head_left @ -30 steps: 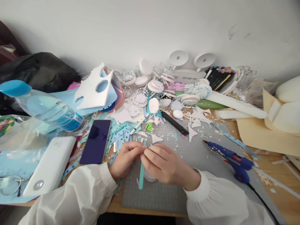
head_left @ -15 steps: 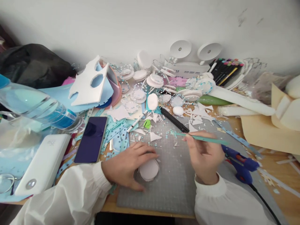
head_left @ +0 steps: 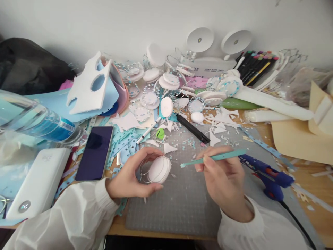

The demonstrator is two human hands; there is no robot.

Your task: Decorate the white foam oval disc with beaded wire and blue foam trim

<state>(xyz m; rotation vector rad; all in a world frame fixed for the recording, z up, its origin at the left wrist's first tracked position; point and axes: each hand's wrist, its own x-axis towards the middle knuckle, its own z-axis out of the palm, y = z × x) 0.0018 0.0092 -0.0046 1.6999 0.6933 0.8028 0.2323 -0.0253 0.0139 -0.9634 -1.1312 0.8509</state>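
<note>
My left hand (head_left: 132, 175) is closed round a white foam disc (head_left: 158, 169), tilting it up on edge above the grey cutting mat (head_left: 182, 205). A thin wire loop shows at the disc's left side. My right hand (head_left: 221, 175) pinches a thin teal strip (head_left: 214, 158) that points left toward the disc. A small gap lies between the strip's tip and the disc. Both sleeves are white.
A blue glue gun (head_left: 270, 175) with its cord lies right of my right hand. A dark phone (head_left: 95, 152), a white power bank (head_left: 33, 184) and a water bottle (head_left: 39, 119) lie left. Paper scraps, foam discs, a black pen (head_left: 192, 128) and markers (head_left: 257, 64) crowd the back.
My hands parted: the right one drew the teal strip off to the right, then turned it toward the disc. My left hand lifted the disc from flat on the mat onto its edge.
</note>
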